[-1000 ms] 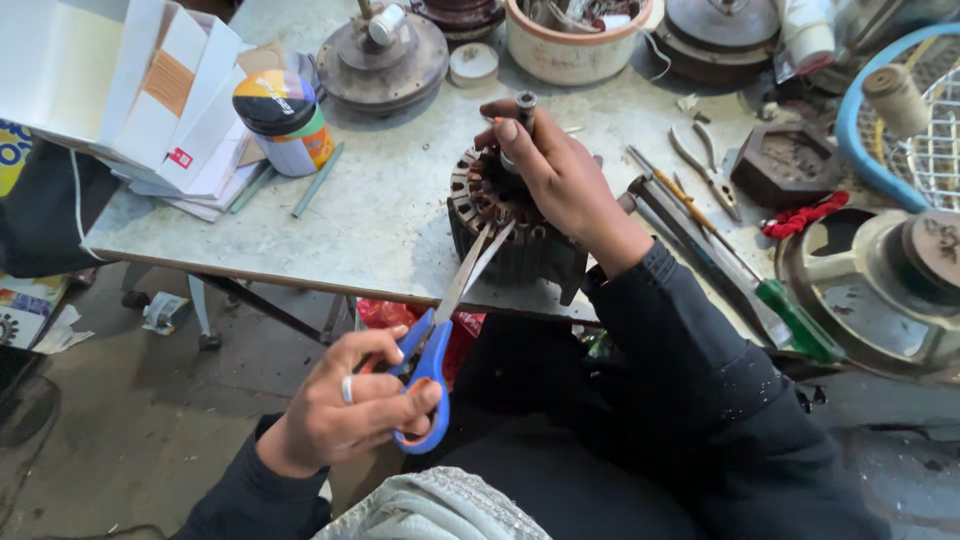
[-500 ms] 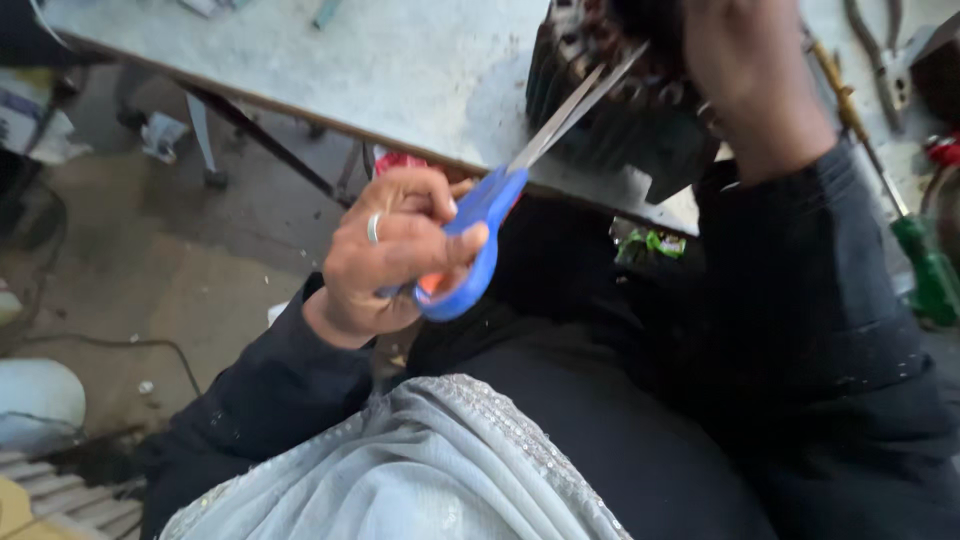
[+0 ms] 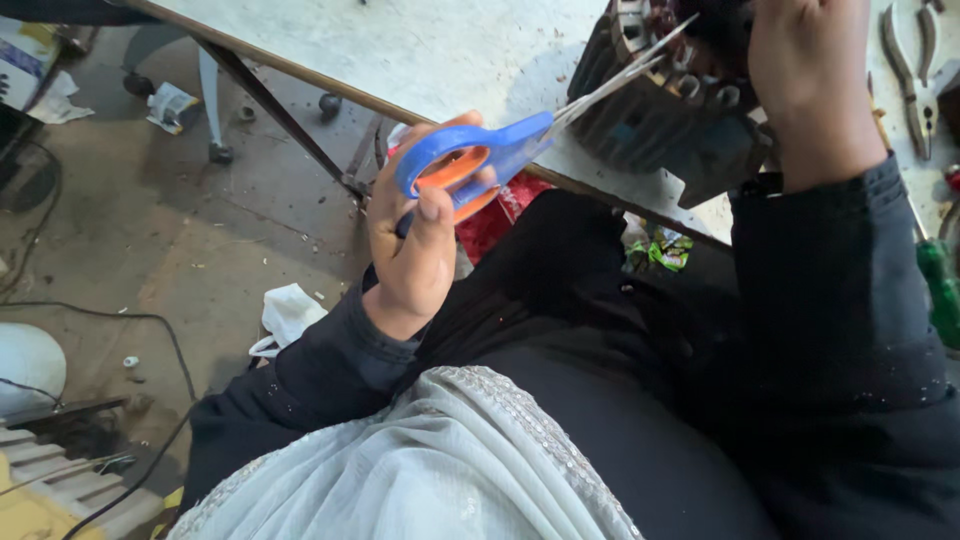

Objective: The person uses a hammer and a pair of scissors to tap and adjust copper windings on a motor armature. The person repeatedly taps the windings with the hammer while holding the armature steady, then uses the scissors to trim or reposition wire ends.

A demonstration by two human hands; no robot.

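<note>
On the far left lies the floor [image 3: 150,250], with a cable and scraps of paper on it; the left hand [image 3: 415,245] hangs over it, just off the near edge of the worktop [image 3: 400,50]; its fingers are threaded through the blue and orange loops and closed round the handles of the scissors [image 3: 500,150], thumb lying along the near side; the long axis of the scissors runs from this hand up and to the right, rising across the worktop edge; the blades [image 3: 620,75] are slightly parted and their tips reach the top of the stator [image 3: 660,110], a dark ribbed metal ring with copper windings that sits at the worktop's near edge; so the stator lies up and to the right of the left hand, one scissor-length off, with the tips touching or just beside the windings, I cannot tell which; the right hand [image 3: 810,90] is the nearer one, resting on the stator's far right side, fingers curled over its top, though what they pinch is hidden; further right lie pliers [image 3: 900,70] and a green-handled screwdriver [image 3: 940,290].
</note>
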